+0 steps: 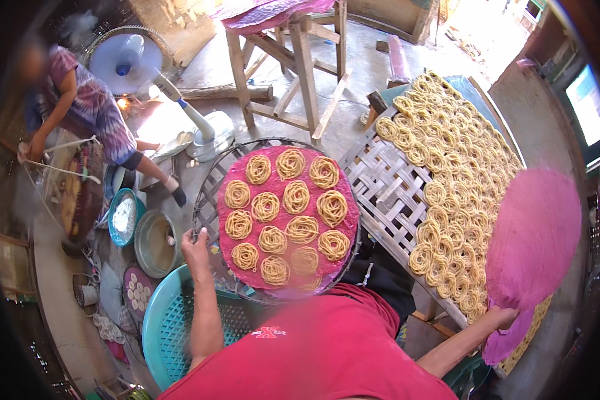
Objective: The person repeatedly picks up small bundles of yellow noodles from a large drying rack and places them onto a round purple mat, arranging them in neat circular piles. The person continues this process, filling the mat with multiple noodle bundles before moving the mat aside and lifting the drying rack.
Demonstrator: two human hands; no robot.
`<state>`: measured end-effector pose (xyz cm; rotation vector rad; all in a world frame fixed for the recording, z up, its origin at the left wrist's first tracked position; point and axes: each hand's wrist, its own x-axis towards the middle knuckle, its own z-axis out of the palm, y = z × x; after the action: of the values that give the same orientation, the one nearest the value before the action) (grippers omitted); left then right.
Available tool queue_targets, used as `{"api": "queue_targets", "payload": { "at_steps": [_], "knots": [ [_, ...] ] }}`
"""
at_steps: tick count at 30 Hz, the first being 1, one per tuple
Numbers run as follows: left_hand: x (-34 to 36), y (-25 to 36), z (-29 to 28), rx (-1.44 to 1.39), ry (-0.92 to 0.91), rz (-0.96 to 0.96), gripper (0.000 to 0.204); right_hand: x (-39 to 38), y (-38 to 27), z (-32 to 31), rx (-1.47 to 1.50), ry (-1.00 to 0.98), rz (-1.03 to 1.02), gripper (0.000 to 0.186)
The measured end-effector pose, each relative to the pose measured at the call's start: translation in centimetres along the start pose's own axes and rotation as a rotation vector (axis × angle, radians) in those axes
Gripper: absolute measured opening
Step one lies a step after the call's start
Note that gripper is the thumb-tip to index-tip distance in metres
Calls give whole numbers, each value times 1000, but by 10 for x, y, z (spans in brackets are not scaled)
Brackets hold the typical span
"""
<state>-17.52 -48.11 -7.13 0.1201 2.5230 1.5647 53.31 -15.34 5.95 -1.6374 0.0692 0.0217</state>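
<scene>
Right hand (504,317): fingers pinching pink sheet (533,233) at lower edge, above right side of rack (388,181) | Left hand (195,248): clasping left rim of tray (207,193) | Sheet: likely light, floppy; edge hold suits

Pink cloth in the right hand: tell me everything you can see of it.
The pink cloth is a broad, rounded, thin sheet, faintly wrinkled. The right hand grips it low down; most spreads above the hand, with brighter pink below. It overlaps the noodle nests in view; contact is unclear.
</scene>
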Motion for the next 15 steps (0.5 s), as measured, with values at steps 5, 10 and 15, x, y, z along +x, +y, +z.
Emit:
{"api": "queue_targets", "payload": {
  "at_steps": [5,10,15],
  "knots": [
    [-20,13,-9,381,111,150,43,56,16,11,-169,415,-201,56],
    [-45,13,-17,823,95,309,49,35,20,-23,-291,391,-891,63],
    [-69,41,14,717,239,696,49,-169,58,-20,-82,-1122,-826,34]
  ]
}}
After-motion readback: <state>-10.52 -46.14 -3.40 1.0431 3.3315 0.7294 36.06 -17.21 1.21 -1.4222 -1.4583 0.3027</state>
